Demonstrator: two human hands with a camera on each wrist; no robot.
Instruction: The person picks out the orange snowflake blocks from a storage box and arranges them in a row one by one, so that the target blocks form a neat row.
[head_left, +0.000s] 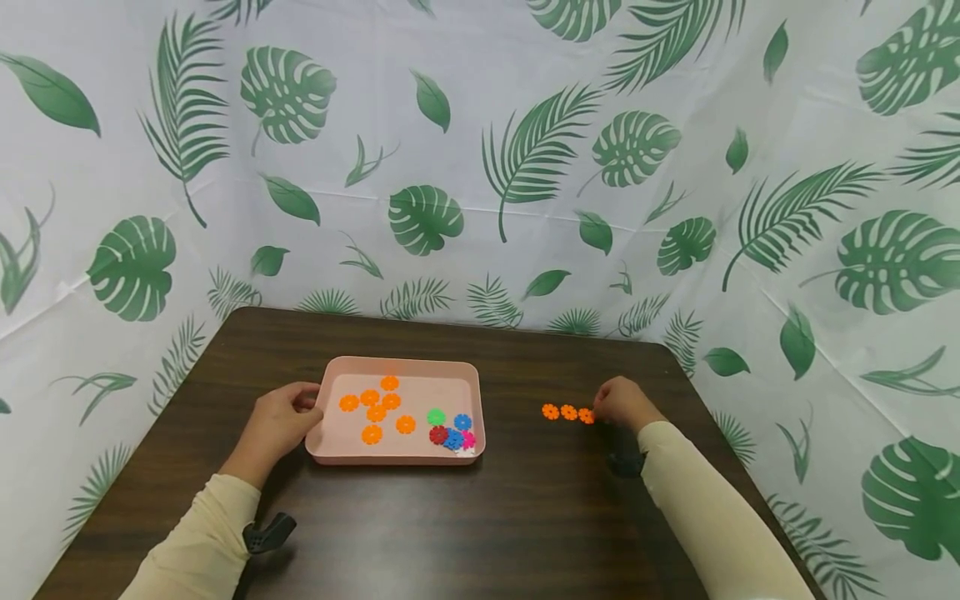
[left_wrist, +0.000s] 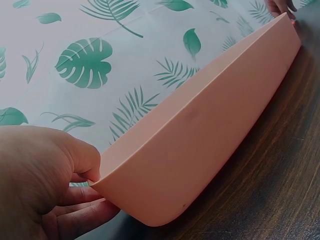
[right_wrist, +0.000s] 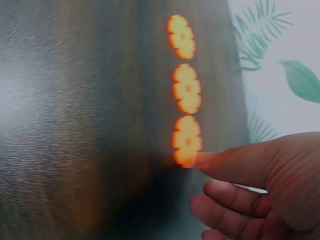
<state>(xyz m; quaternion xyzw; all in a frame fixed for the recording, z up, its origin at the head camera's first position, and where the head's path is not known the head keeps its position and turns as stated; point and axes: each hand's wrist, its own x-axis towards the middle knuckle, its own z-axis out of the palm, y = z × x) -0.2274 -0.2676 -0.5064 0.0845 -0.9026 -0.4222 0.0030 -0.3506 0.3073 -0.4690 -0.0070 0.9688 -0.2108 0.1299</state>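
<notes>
My left hand (head_left: 281, 421) grips the left rim of a shallow pink tray (head_left: 322, 450), as the left wrist view also shows. Inside the tray lie several orange flower-shaped discs (head_left: 372, 434), with a green disc (head_left: 437, 417), a red disc (head_left: 438, 435), blue discs (head_left: 462, 422), a pink disc (head_left: 468, 440) and white pieces at the right. On the table, three orange flower-shaped discs form a row. My right hand (head_left: 624, 403) holds the rightmost orange disc (right_wrist: 187, 142) at its edge, thumb tip on it; part of the grip is hidden. The middle disc (right_wrist: 187, 89) lies beside it.
The dark wooden table (head_left: 420, 533) ends at the back near a white leaf-printed cloth (head_left: 465, 275), which also hangs along both sides. Dark wrist devices (head_left: 268, 533) sit at both sleeves.
</notes>
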